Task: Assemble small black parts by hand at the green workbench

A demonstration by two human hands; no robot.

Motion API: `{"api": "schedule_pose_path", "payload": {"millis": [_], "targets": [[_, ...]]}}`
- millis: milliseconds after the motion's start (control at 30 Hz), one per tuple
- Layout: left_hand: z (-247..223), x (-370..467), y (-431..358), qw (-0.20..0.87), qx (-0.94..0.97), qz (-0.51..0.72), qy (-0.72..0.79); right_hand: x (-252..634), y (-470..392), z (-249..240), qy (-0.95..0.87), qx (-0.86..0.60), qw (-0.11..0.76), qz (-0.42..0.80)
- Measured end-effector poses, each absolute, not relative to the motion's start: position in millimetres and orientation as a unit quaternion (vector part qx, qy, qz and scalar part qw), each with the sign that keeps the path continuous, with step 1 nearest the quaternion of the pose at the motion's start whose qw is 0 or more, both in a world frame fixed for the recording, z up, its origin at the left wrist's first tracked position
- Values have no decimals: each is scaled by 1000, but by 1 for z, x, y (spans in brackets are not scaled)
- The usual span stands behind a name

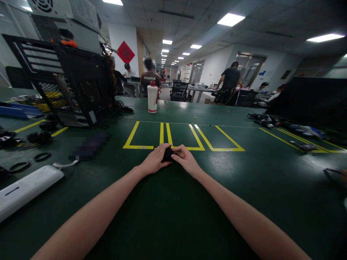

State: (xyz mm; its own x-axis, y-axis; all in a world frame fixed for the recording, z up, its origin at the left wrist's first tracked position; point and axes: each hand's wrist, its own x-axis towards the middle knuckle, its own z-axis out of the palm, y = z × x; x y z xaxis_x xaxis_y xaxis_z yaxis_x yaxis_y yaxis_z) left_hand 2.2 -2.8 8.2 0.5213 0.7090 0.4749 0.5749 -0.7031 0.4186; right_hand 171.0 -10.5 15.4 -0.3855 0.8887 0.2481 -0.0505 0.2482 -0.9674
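Evidently, in the head view, the left hand [154, 160] was clasped around a small black object [167, 155] on or just above the green table [173, 206], near the yellow tape [187, 148]; the right hand [187, 160] touched its right side, pinch unclear. It seemed light and stiff, best taken by opposite sides.

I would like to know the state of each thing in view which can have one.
Left hand: curled over the small black object
Small black object: held, mostly covered
Right hand: fingers at the object's side
White cup: upright, red top on
Ceiling lights: lit
White device: lying down; power unclear
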Motion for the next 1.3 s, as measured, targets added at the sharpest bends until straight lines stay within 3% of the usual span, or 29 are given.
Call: {"api": "schedule_pose_path", "payload": {"millis": [1300], "targets": [[11,2,-5,109,866,319,368,176,-6,17,-650,-331,410,548]]}}
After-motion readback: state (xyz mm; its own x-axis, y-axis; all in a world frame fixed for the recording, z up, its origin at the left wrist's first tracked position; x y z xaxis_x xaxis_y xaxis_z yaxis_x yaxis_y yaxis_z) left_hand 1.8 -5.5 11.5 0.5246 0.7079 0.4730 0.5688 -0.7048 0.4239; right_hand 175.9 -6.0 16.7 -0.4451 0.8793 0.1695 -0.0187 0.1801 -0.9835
